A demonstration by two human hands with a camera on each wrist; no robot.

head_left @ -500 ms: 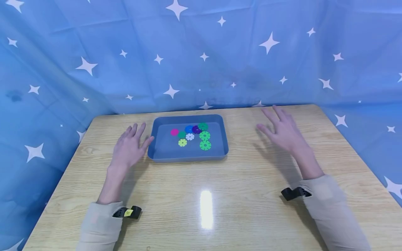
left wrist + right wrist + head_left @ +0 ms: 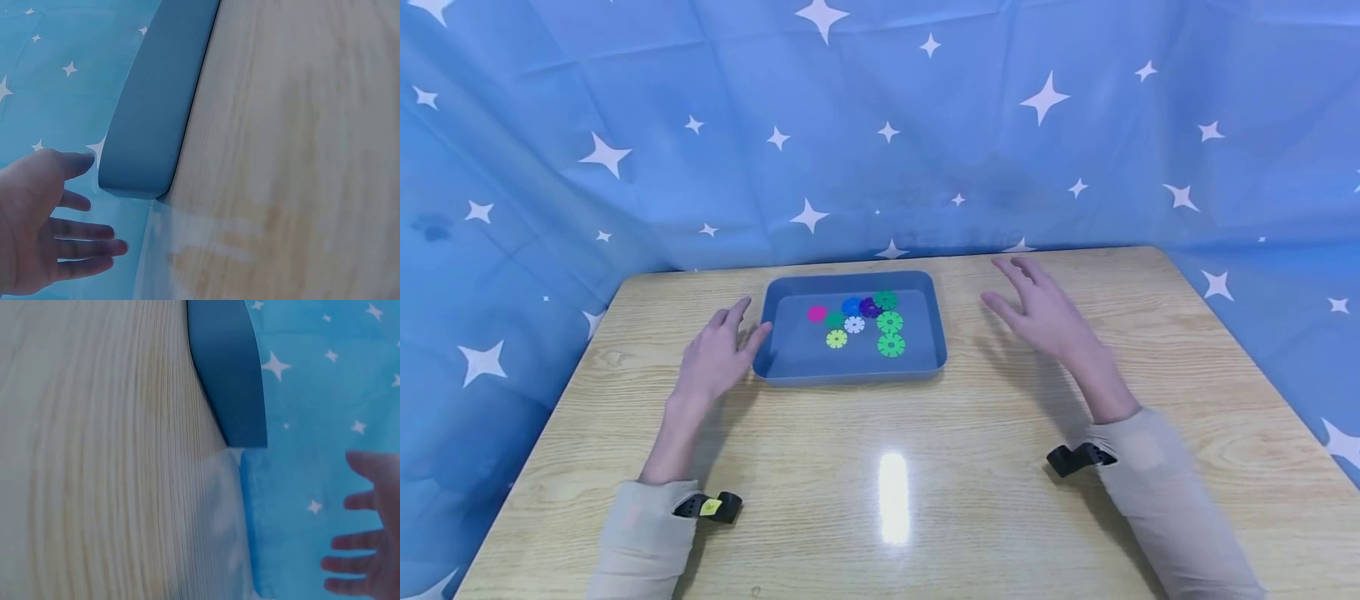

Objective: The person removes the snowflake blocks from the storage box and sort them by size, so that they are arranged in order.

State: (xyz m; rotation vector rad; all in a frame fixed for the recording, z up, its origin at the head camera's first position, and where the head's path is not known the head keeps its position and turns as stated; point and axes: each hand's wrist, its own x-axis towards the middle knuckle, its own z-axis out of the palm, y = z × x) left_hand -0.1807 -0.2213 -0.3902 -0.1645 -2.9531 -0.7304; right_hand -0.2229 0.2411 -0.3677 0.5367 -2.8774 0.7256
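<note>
A blue-grey rectangular tray [image 2: 850, 379] stands on the table with several flat notched plastic discs lying in it. Among them are a pink disc [image 2: 817, 314], a yellow disc [image 2: 837, 339], a white disc [image 2: 854, 325], a purple disc [image 2: 870, 308] and a light green disc [image 2: 891, 345]. My left hand [image 2: 718, 354] hovers beside the tray's left side, fingers spread and holding nothing; in the left wrist view a small gap shows between thumb and tray. Off to the tray's right, my right hand [image 2: 1048, 317] is raised above the table, its fingers extended and apart, with nothing in them.
The wood-grain table [image 2: 820, 467] reaches back to a blue curtain [image 2: 850, 167] with white stars, which also hangs along both sides. A bright light reflection lies on the tabletop in front of the tray. Each sleeve carries a black wrist camera [image 2: 1081, 458].
My right hand has moved left, closer to the tray. The left hand has shifted slightly right toward the tray's left rim. The tray and discs keep their places.
</note>
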